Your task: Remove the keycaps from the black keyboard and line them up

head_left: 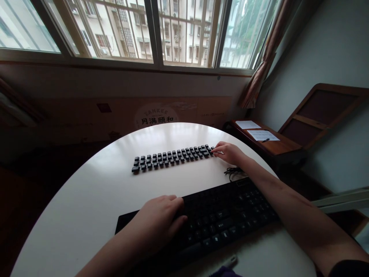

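A black keyboard (219, 219) lies on the round white table (95, 184) near me. Its left part is under my left hand (160, 219), which rests flat on it with fingers loosely curled. Farther back, several loose black keycaps (170, 157) are lined up in rows. My right hand (229, 152) reaches to the right end of those rows, fingers pinched together at the last keycap. Whether it grips the cap is hard to tell.
The keyboard's black cable (233, 173) is bunched beside my right forearm. A brown side table (268, 142) with white papers and a pen stands at the right. A window and wall lie behind the table. A purple object (226, 272) peeks in at the bottom edge.
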The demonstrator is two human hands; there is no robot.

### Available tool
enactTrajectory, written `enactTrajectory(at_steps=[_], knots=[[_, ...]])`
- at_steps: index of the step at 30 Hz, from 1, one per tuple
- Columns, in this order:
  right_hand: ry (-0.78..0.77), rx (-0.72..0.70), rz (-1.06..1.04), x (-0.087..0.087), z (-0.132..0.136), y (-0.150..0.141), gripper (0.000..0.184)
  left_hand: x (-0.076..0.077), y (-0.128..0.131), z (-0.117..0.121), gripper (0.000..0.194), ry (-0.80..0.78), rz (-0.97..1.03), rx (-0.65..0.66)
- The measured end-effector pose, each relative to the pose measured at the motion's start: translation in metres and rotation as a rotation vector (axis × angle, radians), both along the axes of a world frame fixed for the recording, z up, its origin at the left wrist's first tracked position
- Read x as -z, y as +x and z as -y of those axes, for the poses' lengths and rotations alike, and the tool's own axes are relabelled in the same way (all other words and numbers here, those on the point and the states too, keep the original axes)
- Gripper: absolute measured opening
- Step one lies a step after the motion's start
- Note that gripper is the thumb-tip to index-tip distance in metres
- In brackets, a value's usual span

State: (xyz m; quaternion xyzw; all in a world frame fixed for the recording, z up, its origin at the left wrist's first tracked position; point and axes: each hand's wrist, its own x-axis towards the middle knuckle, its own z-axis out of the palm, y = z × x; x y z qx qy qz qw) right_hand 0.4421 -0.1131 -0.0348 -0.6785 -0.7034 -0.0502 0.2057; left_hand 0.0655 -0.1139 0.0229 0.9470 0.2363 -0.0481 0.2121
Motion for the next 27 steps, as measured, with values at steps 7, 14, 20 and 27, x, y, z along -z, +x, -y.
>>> enactTrajectory(at_steps=[7,14,20,27], knots=[[0.044,0.032,0.004,-0.0036,0.0027,-0.0012,0.02,0.0006,0.0003,-0.0003,0.017,0.005,0.002,0.006],[0.011,0.1,0.04,-0.0024,0.0033,0.0038,0.017,0.0003,0.0011,-0.0005,0.016,0.004,-0.002,0.005],[-0.031,0.123,0.06,0.001,0.0007,0.0052,0.017,-0.001,0.0012,-0.0001,0.015,0.004,-0.002,0.002],[-0.038,0.154,0.056,0.0058,-0.0032,0.0071,0.018,-0.0017,0.0023,-0.0001,0.016,0.005,-0.006,0.004]])
